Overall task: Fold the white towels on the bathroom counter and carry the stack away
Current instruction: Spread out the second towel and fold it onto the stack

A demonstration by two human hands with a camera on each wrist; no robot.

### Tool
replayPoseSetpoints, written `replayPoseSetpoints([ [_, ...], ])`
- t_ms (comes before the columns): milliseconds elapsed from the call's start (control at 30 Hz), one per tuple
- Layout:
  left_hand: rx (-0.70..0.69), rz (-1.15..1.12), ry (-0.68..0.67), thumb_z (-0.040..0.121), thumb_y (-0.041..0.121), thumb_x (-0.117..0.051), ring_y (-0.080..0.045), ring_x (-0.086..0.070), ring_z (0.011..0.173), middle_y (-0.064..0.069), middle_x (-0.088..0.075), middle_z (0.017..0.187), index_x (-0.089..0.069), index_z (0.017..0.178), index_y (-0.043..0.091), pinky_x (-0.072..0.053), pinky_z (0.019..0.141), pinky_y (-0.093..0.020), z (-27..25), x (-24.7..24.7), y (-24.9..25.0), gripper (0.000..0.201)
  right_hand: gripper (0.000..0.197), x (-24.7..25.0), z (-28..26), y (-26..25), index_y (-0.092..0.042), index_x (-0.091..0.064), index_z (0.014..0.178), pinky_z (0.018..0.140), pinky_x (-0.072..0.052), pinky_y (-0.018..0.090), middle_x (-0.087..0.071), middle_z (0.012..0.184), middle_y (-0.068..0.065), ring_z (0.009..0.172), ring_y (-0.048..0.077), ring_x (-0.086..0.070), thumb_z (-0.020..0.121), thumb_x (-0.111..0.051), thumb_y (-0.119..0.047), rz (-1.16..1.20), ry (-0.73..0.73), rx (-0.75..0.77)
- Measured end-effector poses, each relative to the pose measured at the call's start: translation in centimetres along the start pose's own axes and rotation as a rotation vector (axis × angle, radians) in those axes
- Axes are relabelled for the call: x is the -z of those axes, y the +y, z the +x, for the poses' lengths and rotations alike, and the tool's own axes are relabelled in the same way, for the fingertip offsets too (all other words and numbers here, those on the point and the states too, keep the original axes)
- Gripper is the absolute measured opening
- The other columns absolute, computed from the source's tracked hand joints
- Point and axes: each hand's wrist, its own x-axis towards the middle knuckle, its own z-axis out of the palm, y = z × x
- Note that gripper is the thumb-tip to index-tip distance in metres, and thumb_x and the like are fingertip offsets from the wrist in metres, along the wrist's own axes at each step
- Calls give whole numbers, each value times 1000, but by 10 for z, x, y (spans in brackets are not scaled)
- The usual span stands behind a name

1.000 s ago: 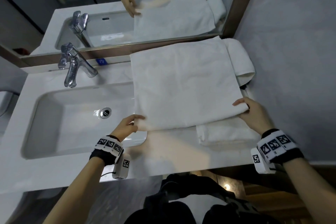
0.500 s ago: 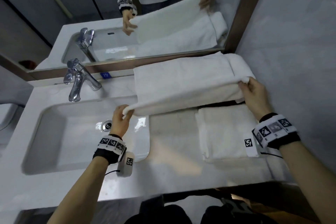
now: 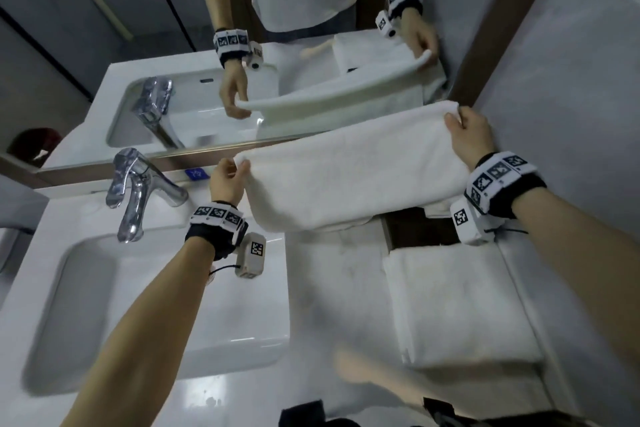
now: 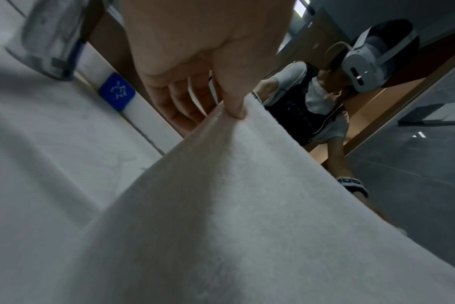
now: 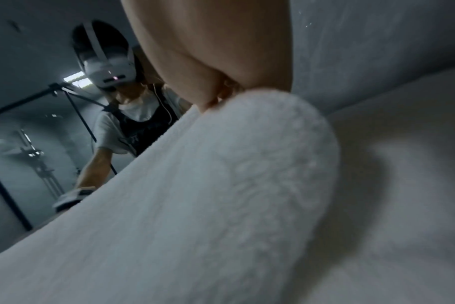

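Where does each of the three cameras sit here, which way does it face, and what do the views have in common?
Head: worn on the head, looking down at the counter; shows both forearms, left hand and right hand lifting the held towel near the folded towel, sink and faucet.
Left wrist: looks along the left hand toward the mirror; thumb and fingers pinch a towel corner.
Right wrist: looks along the right hand; its grip holds the other end.
Shared: all three show the held towel; both wrist views catch the person wearing a headset.

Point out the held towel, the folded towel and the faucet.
held towel [image 3: 349, 180]: head view, middle of cloth.
folded towel [image 3: 460, 305]: head view, top face.
faucet [image 3: 138, 191]: head view, chrome body.
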Motion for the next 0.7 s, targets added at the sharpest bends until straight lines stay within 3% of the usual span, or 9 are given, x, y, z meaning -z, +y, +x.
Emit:
replayPoseSetpoints([
  [100, 22, 55, 13, 92, 21, -55, -34, -60, 92, -30, -64, 105, -59, 100, -8, -43, 78, -37, 18, -14, 9, 30, 31, -9, 21, 2, 11, -55, 107, 73, -32, 31, -58, 113, 30, 104, 39, -54, 97, -44, -16, -89, -55, -62],
  [167, 72, 91, -14, 92, 22, -54, -38, -59, 102, -29, -63, 108, -59, 104, -8, -43, 81, -38, 25, -24, 10, 33, 33, -14, 33, 6, 9, -54, 114, 81, -38, 33, -57, 120, 28, 109, 39, -53, 98, -43, -18, -150, -118, -130],
  [267, 212, 149, -77, 94, 26, -48, -32, -57, 104, -22, -59, 106, -55, 113, -5, -41, 83, -36, 29, -37, 7, 37, 39, -22, 46, 11, 7, -49, 124, 95, -39, 37, -51, 131, 26, 118, 40, -50, 99, -40, -22, -262, -239, -239],
  [400, 283, 92, -124, 93, 27, -47, -22, -50, 89, -11, -50, 96, -51, 102, 6, -38, 75, -32, 36, -45, 2, 24, 51, -26, 53, 12, 1, -35, 141, 104, -33, 37, -39, 146, 21, 131, 38, -40, 100, -38, -29, -314, -366, -341],
  [533, 276, -15, -128, 91, 23, -55, -19, -49, 88, -10, -51, 96, -50, 100, 8, -39, 75, -31, 38, -41, -4, 19, 54, -28, 57, 13, -1, -42, 138, 102, -37, 36, -48, 138, 19, 125, 35, -48, 95, -47, -34, -172, -371, -406],
  [633, 268, -95, -129, 92, 26, -55, -20, -49, 91, -10, -52, 99, -50, 108, 6, -41, 79, -34, 35, -37, -8, 26, 56, -27, 59, 17, 0, -51, 129, 104, -42, 43, -56, 130, 18, 117, 33, -55, 90, -56, -40, -31, -375, -454],
  [700, 268, -155, -122, 92, 28, -53, -19, -45, 88, -8, -47, 93, -45, 100, 10, -39, 78, -35, 32, -34, -8, 21, 49, -24, 57, 18, 1, -59, 117, 101, -46, 46, -62, 121, 18, 109, 32, -60, 88, -61, -39, 78, -358, -443],
])
